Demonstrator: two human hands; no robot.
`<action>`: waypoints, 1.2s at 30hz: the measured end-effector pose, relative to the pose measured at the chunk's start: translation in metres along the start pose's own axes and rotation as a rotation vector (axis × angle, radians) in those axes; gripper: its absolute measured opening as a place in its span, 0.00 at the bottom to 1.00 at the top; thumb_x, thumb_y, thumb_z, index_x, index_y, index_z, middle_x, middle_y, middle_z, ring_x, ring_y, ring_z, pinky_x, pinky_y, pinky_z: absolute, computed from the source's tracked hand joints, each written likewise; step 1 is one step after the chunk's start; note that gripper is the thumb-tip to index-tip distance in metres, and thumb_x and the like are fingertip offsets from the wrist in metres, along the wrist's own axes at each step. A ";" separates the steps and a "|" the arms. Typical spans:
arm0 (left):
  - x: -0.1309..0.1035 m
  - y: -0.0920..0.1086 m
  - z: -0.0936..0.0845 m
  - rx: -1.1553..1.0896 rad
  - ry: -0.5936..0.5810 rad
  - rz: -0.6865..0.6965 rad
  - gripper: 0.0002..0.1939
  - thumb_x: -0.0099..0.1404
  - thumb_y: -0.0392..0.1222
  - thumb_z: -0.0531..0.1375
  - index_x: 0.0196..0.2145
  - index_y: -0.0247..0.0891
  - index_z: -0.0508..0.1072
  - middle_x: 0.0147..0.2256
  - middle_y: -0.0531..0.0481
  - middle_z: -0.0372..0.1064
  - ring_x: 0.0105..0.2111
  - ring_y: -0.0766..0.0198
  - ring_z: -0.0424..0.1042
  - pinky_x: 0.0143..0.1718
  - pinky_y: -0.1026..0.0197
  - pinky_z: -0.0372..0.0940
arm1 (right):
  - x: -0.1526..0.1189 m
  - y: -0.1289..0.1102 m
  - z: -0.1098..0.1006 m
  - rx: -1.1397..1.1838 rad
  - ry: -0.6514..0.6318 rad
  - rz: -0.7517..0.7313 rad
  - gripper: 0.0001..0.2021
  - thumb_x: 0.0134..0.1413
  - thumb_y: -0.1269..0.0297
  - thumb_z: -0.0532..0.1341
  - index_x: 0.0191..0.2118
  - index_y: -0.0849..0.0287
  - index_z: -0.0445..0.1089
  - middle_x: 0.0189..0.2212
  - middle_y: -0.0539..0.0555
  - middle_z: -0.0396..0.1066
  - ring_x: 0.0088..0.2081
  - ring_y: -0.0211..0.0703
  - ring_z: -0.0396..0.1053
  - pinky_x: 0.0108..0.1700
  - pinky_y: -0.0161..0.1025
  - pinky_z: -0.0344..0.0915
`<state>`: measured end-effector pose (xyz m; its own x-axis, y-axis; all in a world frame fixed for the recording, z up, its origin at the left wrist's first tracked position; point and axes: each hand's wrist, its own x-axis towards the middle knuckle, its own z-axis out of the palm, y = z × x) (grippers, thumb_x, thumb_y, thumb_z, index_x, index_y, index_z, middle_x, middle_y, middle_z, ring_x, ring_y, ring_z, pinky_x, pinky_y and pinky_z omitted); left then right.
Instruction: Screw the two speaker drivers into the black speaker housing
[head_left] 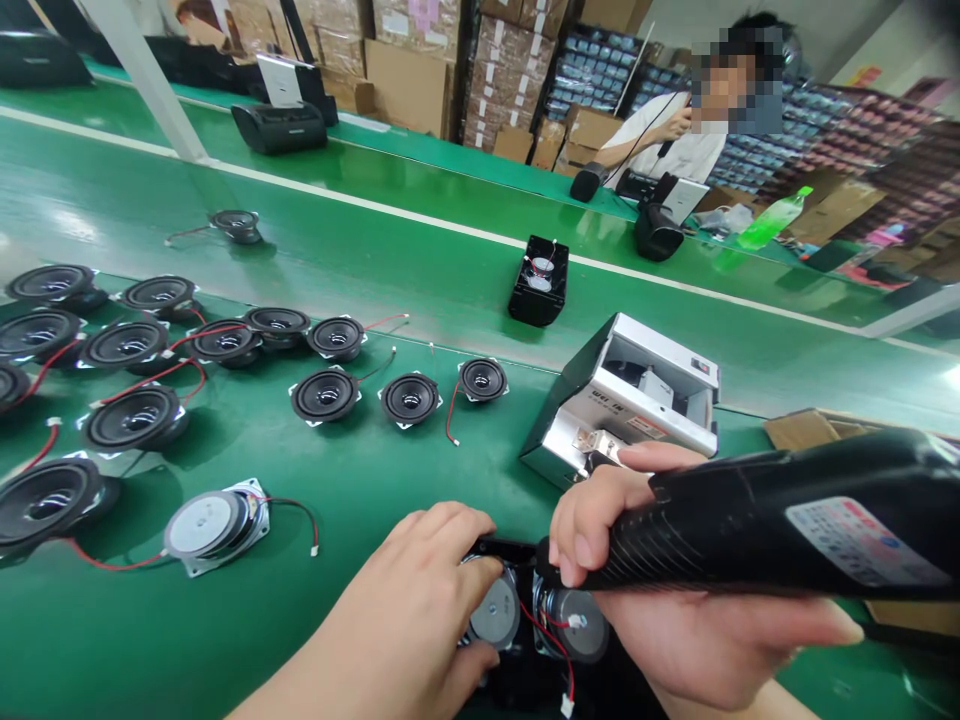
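Observation:
A black electric screwdriver (750,520) lies across my right hand (675,610), whose fingers wrap round its ribbed body. Its front end points down at a black housing (517,680) at the bottom centre; the tip is hidden. Two speakers with grey round backs sit in this housing, the left speaker (495,612) beside the right speaker (581,625), with red wires and white plugs. My left hand (442,590) curves round the left speaker, thumb and fingers against its rim. Just behind my right hand stands a silver and black screw feeder (630,400).
Several loose speakers (326,393) with red wires cover the green bench at left. One speaker (214,525) lies face down. Beyond, a black housing (540,280) rests on the green belt. A person (667,140) sits across, near a green bottle (776,218).

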<state>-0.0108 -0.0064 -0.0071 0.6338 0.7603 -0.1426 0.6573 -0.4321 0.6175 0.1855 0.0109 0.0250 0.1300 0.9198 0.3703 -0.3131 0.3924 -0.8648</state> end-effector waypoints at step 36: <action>0.007 0.010 -0.015 -0.017 -0.112 -0.101 0.18 0.63 0.38 0.75 0.50 0.47 0.83 0.64 0.46 0.70 0.66 0.43 0.66 0.68 0.37 0.62 | -0.021 0.031 -0.010 0.086 -0.127 0.115 0.37 0.46 0.22 0.70 0.51 0.47 0.76 0.26 0.46 0.76 0.22 0.43 0.69 0.24 0.39 0.66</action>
<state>-0.0058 0.0020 0.0100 0.6072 0.7401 -0.2892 0.7132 -0.3472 0.6089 0.1820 0.0036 -0.0133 -0.0294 0.9484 0.3157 -0.3989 0.2784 -0.8737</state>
